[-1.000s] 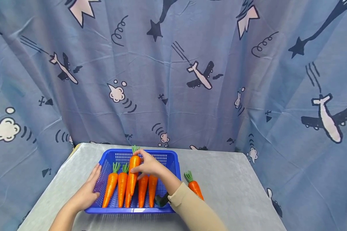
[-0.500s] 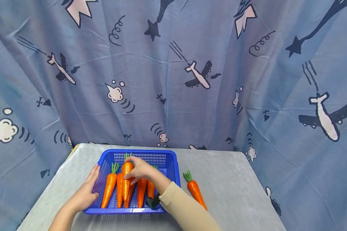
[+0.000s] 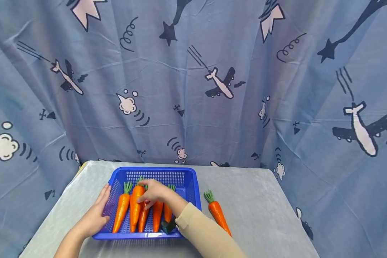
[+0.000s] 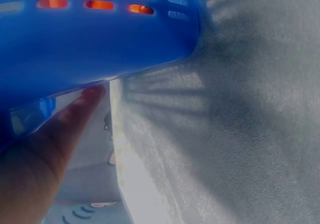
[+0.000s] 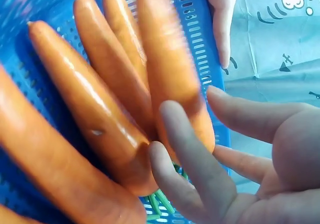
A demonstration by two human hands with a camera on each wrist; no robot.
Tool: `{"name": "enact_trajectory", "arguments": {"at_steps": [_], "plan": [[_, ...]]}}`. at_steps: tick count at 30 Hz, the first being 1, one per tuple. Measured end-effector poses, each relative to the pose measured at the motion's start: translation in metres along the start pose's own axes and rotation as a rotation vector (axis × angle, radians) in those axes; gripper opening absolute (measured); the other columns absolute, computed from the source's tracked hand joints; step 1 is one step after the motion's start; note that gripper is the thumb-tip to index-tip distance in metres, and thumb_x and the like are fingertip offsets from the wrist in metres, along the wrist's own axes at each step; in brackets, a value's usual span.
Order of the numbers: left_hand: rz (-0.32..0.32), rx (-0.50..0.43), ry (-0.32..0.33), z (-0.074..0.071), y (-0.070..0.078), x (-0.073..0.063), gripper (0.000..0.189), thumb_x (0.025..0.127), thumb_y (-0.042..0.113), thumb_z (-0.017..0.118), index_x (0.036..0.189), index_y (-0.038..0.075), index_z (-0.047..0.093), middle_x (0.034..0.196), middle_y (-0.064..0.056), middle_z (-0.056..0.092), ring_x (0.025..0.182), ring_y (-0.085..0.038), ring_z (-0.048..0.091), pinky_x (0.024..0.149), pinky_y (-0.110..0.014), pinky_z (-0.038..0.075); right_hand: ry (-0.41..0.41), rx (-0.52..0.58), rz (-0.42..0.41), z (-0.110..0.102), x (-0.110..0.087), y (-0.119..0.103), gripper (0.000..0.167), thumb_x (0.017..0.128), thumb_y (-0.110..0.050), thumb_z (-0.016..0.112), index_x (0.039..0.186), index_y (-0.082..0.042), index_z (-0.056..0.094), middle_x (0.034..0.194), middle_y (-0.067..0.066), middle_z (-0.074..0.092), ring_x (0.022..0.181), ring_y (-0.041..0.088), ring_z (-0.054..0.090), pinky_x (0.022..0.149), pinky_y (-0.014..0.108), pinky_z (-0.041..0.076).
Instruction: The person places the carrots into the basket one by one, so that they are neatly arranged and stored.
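A blue plastic basket (image 3: 154, 235) with slotted walls holds several orange carrots with green tops. My right hand (image 3: 156, 193) reaches into it and grips a carrot (image 3: 136, 204) near its leafy end. In the right wrist view the thumb and fingertips lie around this carrot (image 5: 167, 48), whose narrow end is blurred. It overlaps another carrot (image 5: 127, 28) beneath it. My left hand (image 3: 95, 216) rests along the basket's left wall with its fingers straight; one finger shows against the basket's edge in the left wrist view.
One more carrot (image 3: 218, 215) lies on the grey-white table (image 3: 254, 204), right of the basket. A carrot (image 3: 120, 213) lies along the basket's left side. Behind the table hangs a blue curtain (image 3: 193, 143) with printed planes. A dark wrist camera (image 3: 168, 225) hangs under the right sleeve.
My right hand has moved left and down with the carrot, from above the middle of the basket to over the carrots left of centre. My left hand has stayed at the wall.
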State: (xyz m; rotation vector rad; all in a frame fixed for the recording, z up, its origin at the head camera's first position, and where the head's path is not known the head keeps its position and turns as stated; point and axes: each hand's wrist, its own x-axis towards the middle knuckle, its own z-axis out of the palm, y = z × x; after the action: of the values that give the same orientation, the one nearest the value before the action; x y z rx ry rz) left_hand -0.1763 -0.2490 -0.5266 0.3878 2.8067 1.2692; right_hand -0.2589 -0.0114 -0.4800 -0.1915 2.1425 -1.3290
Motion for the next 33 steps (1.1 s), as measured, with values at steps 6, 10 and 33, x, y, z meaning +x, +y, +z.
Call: {"name": "enact_trajectory", "arguments": {"at_steps": [6, 10, 33], "plan": [[0.015, 0.003, 0.009, 0.0, -0.001, 0.0, 0.104, 0.072, -0.014, 0.06, 0.161, 0.0, 0.009, 0.168, -0.024, -0.001, 0.148, -0.057, 0.009, 0.117, -0.026, 0.0, 0.035, -0.062, 0.001, -0.002, -0.004, -0.005, 0.071, 0.082, 0.0, 0.079, 0.146, -0.019, 0.054, 0.129, 0.017, 0.059, 0.073, 0.041, 0.071, 0.072, 0.054, 0.06], [0.014, 0.0, 0.006, 0.001, -0.002, -0.001, 0.104, 0.072, -0.013, 0.059, 0.161, 0.0, 0.007, 0.168, -0.023, -0.002, 0.148, -0.057, 0.009, 0.113, -0.02, -0.003, 0.054, -0.081, -0.036, -0.01, -0.011, -0.008, 0.074, 0.082, -0.001, 0.079, 0.148, -0.018, 0.052, 0.141, 0.019, 0.054, 0.073, 0.038, 0.071, 0.07, 0.053, 0.061], [0.026, -0.006, -0.004, 0.001, -0.001, -0.001, 0.103, 0.072, -0.014, 0.057, 0.161, -0.001, 0.006, 0.168, -0.025, -0.004, 0.148, -0.058, 0.006, 0.103, -0.004, -0.006, 0.178, -0.145, -0.25, -0.081, -0.071, 0.002, 0.064, 0.087, -0.027, 0.079, 0.145, -0.018, 0.055, 0.145, 0.02, 0.053, 0.11, 0.034, 0.067, 0.079, 0.044, 0.062]]}}
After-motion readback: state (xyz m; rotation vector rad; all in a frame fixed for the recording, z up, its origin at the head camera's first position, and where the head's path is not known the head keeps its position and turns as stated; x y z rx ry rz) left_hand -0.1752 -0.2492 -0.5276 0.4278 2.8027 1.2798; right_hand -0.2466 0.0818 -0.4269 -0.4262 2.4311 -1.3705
